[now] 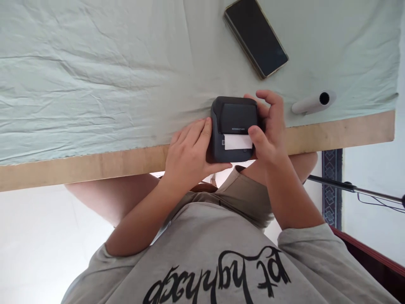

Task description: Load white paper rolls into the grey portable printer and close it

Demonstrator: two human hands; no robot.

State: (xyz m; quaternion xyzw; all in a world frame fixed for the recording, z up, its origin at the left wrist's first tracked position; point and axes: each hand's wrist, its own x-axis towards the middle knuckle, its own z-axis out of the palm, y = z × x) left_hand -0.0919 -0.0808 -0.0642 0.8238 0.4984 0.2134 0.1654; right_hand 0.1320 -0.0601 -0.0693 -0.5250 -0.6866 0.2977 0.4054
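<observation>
A small black label printer (238,116) sits at the front edge of the cloth-covered table, between my two hands. A strip of white label paper (236,142) sticks out of its slot toward me. My left hand (190,152) grips the printer's left side, fingers together along it and thumb under the near edge. On the right side, my right hand (270,131) is closed round the printer. Its thumb rests by the right end of the paper, and its fingers curl behind the far corner, partly hidden.
Beyond the printer lies a dark smartphone (257,38) in a clear case. A white cylindrical object (311,102) with a dark round end lies to the right. Pale green cloth (95,76) covers the table up to its bare wooden edge (341,133). A metal pole (363,190) stands at lower right.
</observation>
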